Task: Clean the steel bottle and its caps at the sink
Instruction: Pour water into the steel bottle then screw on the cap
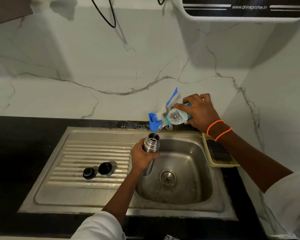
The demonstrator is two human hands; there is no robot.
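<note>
The left hand [142, 157] gripped the steel bottle [150, 149] upright over the sink [189, 201] basin's left edge, mouth upward. The right hand [200, 112] held a tilted plastic bottle [176, 116], pouring water in. Two caps [98, 170] stood apart on the drainboard.

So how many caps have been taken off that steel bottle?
2, both lying on the ribbed draining board left of the basin: a smaller black cap and, just right of it, a larger cap. Neither hand touches them. No others are visible.
</note>
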